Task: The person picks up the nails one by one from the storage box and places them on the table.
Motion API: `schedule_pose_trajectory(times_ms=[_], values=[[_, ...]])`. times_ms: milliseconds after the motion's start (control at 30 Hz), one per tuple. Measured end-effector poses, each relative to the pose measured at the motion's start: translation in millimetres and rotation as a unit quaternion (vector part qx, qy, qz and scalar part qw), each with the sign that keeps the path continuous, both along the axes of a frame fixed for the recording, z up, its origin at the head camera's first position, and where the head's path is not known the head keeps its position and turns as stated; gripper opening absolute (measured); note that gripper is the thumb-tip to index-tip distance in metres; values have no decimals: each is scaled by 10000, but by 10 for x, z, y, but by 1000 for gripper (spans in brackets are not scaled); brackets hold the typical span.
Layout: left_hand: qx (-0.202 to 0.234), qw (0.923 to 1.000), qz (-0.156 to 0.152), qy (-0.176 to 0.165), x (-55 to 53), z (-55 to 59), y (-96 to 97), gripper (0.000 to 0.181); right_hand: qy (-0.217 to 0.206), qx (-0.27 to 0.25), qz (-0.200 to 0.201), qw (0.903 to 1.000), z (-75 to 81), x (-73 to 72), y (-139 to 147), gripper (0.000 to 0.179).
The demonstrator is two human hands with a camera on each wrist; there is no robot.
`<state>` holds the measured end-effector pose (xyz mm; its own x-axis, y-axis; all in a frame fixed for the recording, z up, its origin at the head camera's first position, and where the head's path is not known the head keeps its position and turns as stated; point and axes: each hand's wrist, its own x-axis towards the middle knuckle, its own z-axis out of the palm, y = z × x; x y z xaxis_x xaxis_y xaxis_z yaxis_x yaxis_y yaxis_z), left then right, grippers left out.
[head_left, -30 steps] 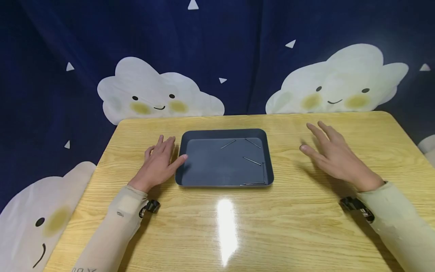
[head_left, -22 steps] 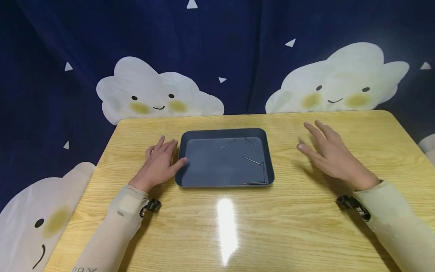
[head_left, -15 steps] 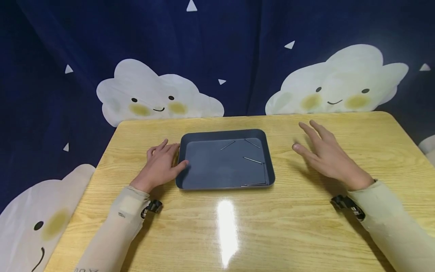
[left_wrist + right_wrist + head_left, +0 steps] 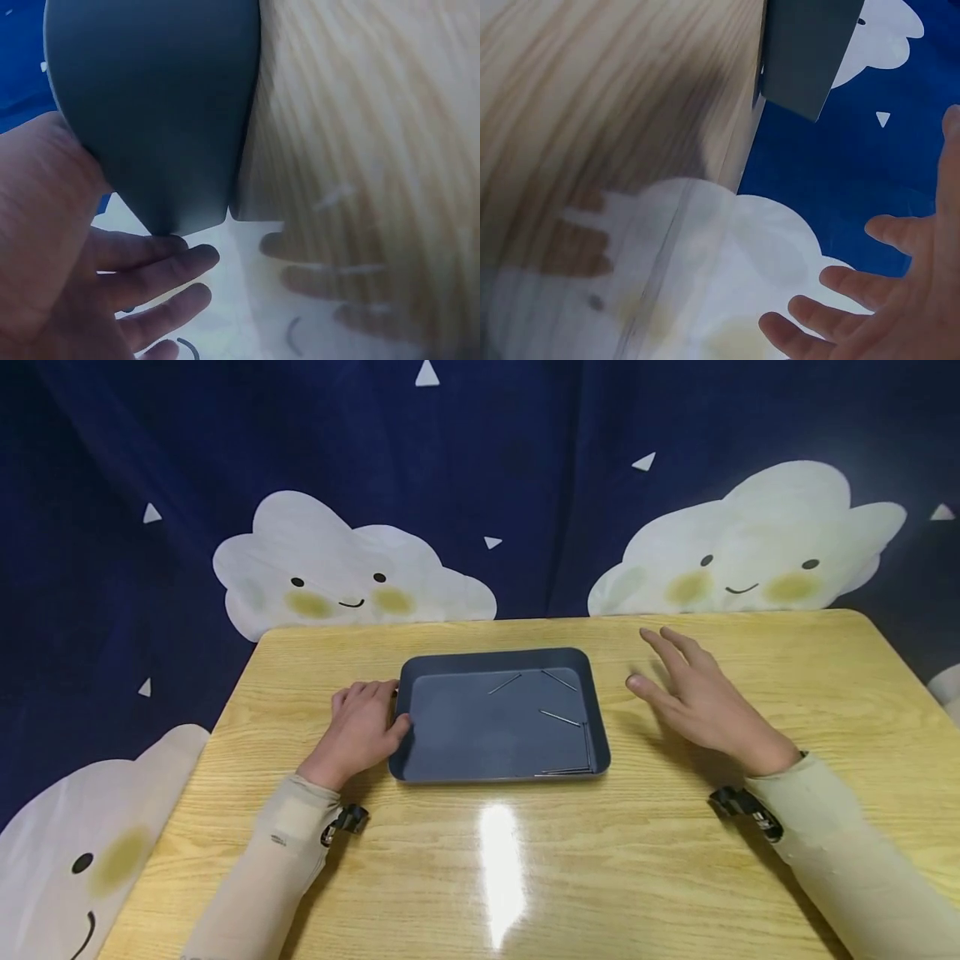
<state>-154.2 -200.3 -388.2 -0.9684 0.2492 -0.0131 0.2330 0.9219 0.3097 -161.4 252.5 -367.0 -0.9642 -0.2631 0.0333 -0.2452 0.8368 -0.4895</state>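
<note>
A dark grey rectangular tray (image 4: 480,727) lies on the wooden table. Several thin metal nails (image 4: 559,718) are scattered in it, mostly along its right side and near right corner. My left hand (image 4: 356,727) holds the tray's left wall, its thumb over the rim and its fingers outside. In the left wrist view the fingertips (image 4: 201,256) come up against the lower end of the tray's outer wall (image 4: 161,112), and the thumb tip is hidden behind that wall. My right hand (image 4: 693,702) hovers right of the tray, apart from it, fingers spread and holding nothing.
The wooden table (image 4: 420,860) extends on all sides of the tray, with a bright light reflection in front. A dark blue curtain (image 4: 540,468) with white clouds hangs behind the table. Each wrist wears a small black camera (image 4: 351,818).
My left hand has come onto the tray's left wall, its fingers drawing in. My right hand has moved left, closer to the tray. The tray has shifted very slightly to the right.
</note>
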Motion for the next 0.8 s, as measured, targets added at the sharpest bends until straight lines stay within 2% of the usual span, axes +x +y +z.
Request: schedule_pose_trajectory(times_ms=[300, 667, 800], values=[[-124, 9997, -22, 218, -6, -23, 47, 45, 226, -25, -51, 9997, -9, 19, -142, 84], [23, 9998, -27, 211, -7, -64, 30, 34, 673, 76, 87, 9977, 78, -37, -330, 62], [101, 9998, -32, 190, -23, -73, 26, 23, 843, 94, 160, 9963, 81, -68, -374, 53]])
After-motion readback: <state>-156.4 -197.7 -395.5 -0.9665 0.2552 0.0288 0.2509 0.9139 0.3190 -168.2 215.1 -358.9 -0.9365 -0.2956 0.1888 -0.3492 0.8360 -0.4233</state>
